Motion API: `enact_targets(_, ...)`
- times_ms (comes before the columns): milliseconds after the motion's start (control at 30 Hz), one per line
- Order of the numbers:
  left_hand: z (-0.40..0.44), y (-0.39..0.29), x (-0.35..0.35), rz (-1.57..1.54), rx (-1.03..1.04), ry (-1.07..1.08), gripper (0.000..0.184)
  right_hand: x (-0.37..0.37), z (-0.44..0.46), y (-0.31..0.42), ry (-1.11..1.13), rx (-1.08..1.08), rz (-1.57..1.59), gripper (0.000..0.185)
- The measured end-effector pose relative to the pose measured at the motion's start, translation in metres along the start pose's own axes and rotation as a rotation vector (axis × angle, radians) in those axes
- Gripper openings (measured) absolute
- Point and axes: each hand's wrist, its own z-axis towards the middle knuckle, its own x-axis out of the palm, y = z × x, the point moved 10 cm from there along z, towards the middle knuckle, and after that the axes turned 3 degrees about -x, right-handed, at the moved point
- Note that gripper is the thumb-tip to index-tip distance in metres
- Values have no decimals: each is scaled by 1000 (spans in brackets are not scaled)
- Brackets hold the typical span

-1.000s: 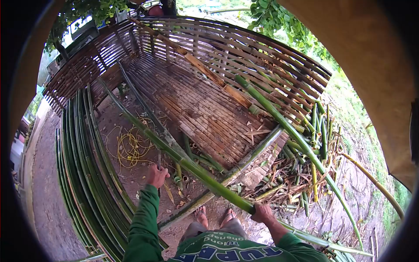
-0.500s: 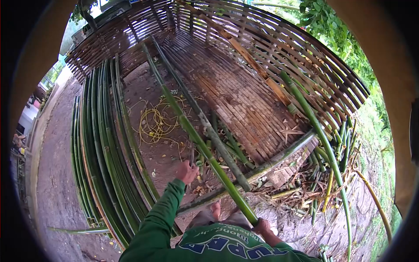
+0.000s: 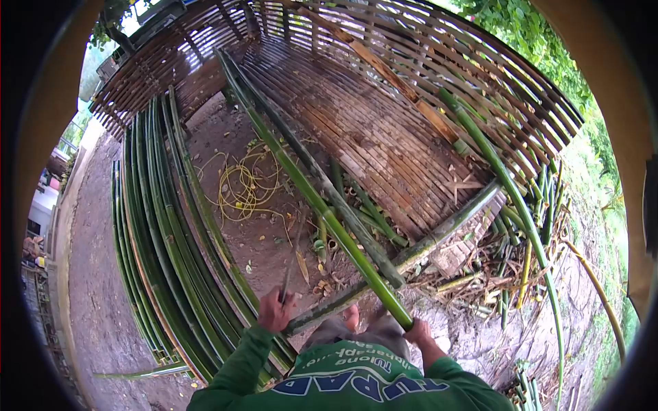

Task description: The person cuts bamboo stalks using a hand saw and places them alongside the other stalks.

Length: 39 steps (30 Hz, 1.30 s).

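My left hand is closed around the handle of a long knife. Its thin dark blade points away from me, over the dirt. With my right hand I grip the near end of a green bamboo pole. That pole slants away to the far left, crossing over a bamboo crossbar close to my legs. A duller, grey-green pole lies alongside it on the right, its near end also at the crossbar.
Many long green bamboo poles lie side by side at the left. Tangled yellow cord rests on the dirt. A slatted bamboo platform with a slatted railing spans the back and right. Cut pieces litter the right.
My left hand has drawn back toward my body with the knife, whose blade now shows more plainly. The right hand still grips the pole end. The view has shifted slightly.
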Motion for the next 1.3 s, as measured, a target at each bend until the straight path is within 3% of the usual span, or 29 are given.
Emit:
enact_targets(33, -15, -10, -9, 65, 72, 4, 18, 4, 3, -3, 17, 21, -14, 58)
enact_targets(100, -34, -18, -23, 219, -53, 4, 20, -9, 2, 9, 18, 85, 20, 36)
enact_targets(133, -48, -20, -24, 306, -116, 21, 21, -13, -1, 16, 74, 64, 18, 38)
enact_targets(200, -69, -31, -18, 204, -142, 55, 23, -37, -15, 27, -35, 41, 43, 38)
enact_targets(267, -83, -47, -16, 158, -63, 3, 27, -19, -11, 4, 2, 67, 51, 41)
enact_targets(467, -108, -66, 30, 176, -117, 153, 32, -19, -36, -13, 74, 113, 47, 44)
enact_targets(600, -106, -60, 59, 212, -39, 212, 32, -5, 7, -8, 35, 10, 35, 44)
enact_targets(633, -110, -59, 66, 252, -42, 251, 32, 6, 14, -13, 120, 43, 71, 41)
enact_targets(667, -112, -57, 74, 198, -97, 299, 31, -22, -11, 1, 151, 74, 81, 29)
enact_targets(733, -105, -58, 91, 85, -181, 356, 30, -33, -14, 3, 97, 99, 84, 34)
enact_targets(833, -100, -56, 113, 211, -1, 414, 27, -39, -24, 6, 114, 121, 131, 39)
enact_targets(1033, -101, -43, 155, 271, 84, 533, 23, -39, -24, 3, 111, 116, 166, 39)
enact_targets(1300, -106, -11, 158, 342, 112, 461, 20, -24, -14, -6, 118, 100, 168, 35)
